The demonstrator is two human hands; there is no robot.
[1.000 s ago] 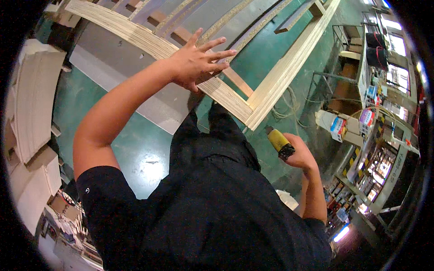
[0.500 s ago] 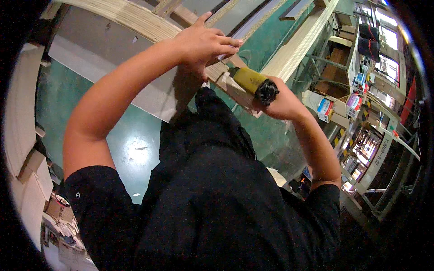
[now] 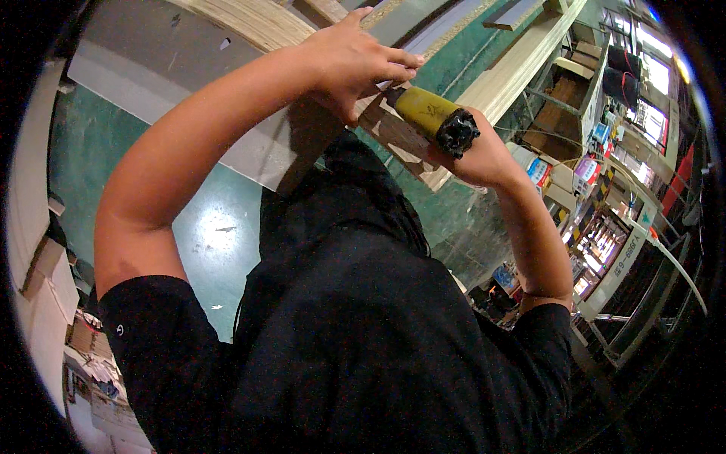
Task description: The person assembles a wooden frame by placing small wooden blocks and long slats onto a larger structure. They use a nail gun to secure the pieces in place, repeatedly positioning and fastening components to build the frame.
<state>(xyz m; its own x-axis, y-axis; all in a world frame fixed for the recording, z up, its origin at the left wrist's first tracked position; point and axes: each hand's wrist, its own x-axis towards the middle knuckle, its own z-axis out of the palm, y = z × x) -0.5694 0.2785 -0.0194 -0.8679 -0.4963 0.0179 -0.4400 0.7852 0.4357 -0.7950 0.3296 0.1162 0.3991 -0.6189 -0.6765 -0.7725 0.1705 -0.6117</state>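
Note:
My left hand (image 3: 352, 64) lies across the wooden frame (image 3: 257, 23) with its fingers spread. Its thumb points down by the frame's near edge, and the fingertips reach toward a corner joint. In my right hand (image 3: 484, 155) is a yellow nail gun (image 3: 425, 112) with a black, wrapped-looking end. Its narrow nose lies against the wood just right of my left fingertips; the exact contact point is hidden. A short wooden block (image 3: 404, 140) sits beneath the tool, at the near end of a long pale beam (image 3: 522, 64).
A grey panel (image 3: 174, 68) lies along the frame's left part, above a green floor (image 3: 212, 219). Stacked pale boards (image 3: 38, 174) line the left rim. To the right stand a metal rack (image 3: 556, 106) and coloured boxes (image 3: 586, 170). A white hose (image 3: 684, 272) hangs there.
The view has shifted slightly. My left hand and the nail gun in my right hand appear a little farther right and up, the tool's nose still close to my left fingertips.

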